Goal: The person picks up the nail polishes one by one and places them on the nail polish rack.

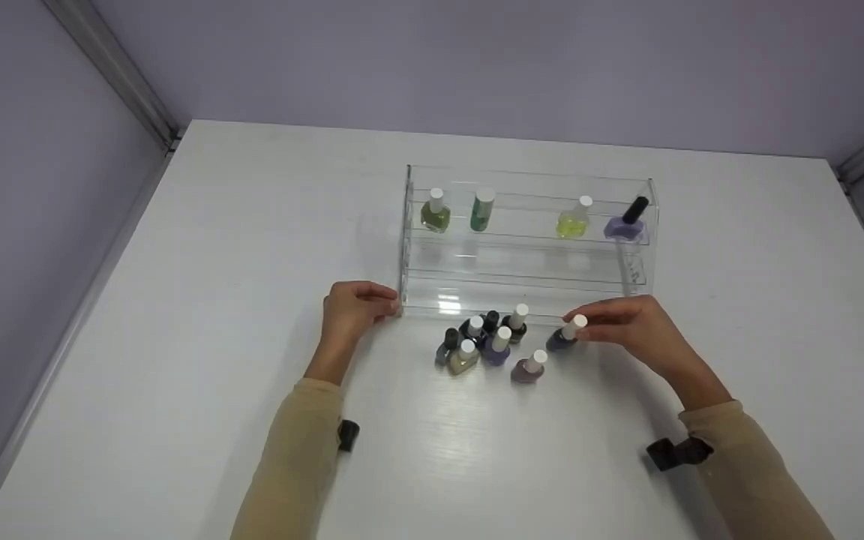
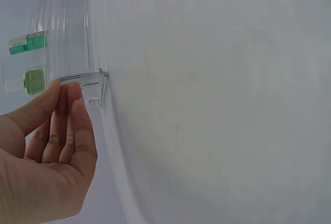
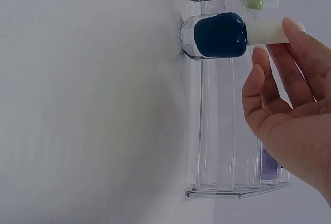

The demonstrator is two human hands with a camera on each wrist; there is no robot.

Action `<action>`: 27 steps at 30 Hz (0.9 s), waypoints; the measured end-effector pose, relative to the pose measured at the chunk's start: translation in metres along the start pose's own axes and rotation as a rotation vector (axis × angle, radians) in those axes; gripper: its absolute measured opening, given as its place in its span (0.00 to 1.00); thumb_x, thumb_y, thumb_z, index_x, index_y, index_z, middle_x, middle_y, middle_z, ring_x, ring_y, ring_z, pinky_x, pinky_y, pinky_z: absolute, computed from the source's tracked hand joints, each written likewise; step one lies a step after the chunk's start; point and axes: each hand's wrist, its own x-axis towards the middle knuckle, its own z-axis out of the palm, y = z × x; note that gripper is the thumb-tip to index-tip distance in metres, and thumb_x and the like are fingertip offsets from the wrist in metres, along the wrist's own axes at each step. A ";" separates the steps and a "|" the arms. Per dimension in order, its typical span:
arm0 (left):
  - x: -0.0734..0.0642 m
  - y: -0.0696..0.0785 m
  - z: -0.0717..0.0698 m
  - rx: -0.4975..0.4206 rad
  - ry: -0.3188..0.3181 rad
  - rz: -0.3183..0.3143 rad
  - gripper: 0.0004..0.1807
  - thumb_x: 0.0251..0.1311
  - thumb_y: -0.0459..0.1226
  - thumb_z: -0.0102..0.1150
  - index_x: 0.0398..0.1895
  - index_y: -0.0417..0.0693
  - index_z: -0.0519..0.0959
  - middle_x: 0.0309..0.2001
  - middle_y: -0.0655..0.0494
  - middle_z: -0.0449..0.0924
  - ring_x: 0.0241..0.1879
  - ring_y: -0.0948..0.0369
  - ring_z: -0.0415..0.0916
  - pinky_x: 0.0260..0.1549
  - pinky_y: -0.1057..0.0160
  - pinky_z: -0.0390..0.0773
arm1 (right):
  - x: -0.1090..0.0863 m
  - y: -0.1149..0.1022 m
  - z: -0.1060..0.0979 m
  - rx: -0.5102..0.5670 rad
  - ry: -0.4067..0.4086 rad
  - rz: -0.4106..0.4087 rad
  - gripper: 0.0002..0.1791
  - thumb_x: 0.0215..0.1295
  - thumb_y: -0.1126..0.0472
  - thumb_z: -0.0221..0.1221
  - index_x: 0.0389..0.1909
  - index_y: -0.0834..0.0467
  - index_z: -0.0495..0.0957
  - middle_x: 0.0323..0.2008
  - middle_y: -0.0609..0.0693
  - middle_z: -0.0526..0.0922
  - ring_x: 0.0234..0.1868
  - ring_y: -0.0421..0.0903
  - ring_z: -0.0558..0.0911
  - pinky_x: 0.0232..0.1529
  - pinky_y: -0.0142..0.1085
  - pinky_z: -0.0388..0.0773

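A: Where is the right hand (image 1: 623, 324), and what do its fingers hold?

B: It is right of centre in the head view, thumb and fingertips pinching the white cap (image 3: 262, 32) of a dark blue bottle (image 3: 217, 35). That bottle is just in front of the clear rack (image 1: 507, 290); whether its base touches the table (image 1: 267, 202) cannot be told.

A: And the left hand (image 1: 353, 309)?

B: Left of centre in that view, at the rack's lower left corner. At the left of the left wrist view, its thumb and fingertips pinch the edge of the rack's side panel.

A: What stands on the rack?

B: Along its upper part, from left to right: an olive green bottle (image 1: 436, 218), a teal bottle (image 1: 480, 215), a yellow bottle (image 1: 571, 225) and a purple bottle (image 1: 622, 229) with a black cap.

A: And between the hands?

B: A close cluster of bottles (image 1: 496, 351) near the middle of the frame, with a mauve bottle (image 1: 526, 370) a little apart at its lower right.
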 end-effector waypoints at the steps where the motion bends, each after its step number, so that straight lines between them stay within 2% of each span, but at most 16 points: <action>1: 0.000 0.000 0.000 -0.001 -0.002 -0.001 0.05 0.46 0.27 0.66 0.29 0.39 0.83 0.29 0.50 0.82 0.29 0.61 0.77 0.30 0.67 0.77 | 0.000 0.000 0.000 0.005 0.005 0.000 0.15 0.50 0.60 0.67 0.40 0.61 0.83 0.38 0.53 0.83 0.38 0.44 0.81 0.38 0.34 0.77; 10: 0.001 -0.001 0.001 0.006 -0.003 -0.013 0.05 0.46 0.27 0.66 0.29 0.39 0.83 0.30 0.50 0.82 0.28 0.60 0.77 0.31 0.66 0.77 | -0.002 0.000 -0.002 0.017 0.045 -0.004 0.15 0.50 0.60 0.67 0.40 0.61 0.83 0.38 0.53 0.84 0.39 0.43 0.81 0.39 0.33 0.76; 18: 0.002 -0.001 0.001 0.026 -0.003 -0.020 0.05 0.46 0.28 0.66 0.30 0.39 0.83 0.31 0.49 0.82 0.29 0.60 0.77 0.30 0.67 0.77 | -0.006 -0.010 -0.009 0.036 0.009 -0.014 0.15 0.52 0.63 0.65 0.42 0.63 0.82 0.39 0.55 0.83 0.38 0.45 0.81 0.40 0.34 0.77; 27: 0.001 -0.001 0.001 0.018 0.001 -0.011 0.05 0.46 0.27 0.66 0.29 0.39 0.83 0.29 0.49 0.82 0.28 0.60 0.77 0.29 0.67 0.76 | -0.007 -0.019 -0.025 -0.073 -0.003 -0.021 0.14 0.54 0.61 0.64 0.42 0.60 0.82 0.38 0.53 0.84 0.37 0.44 0.81 0.37 0.32 0.76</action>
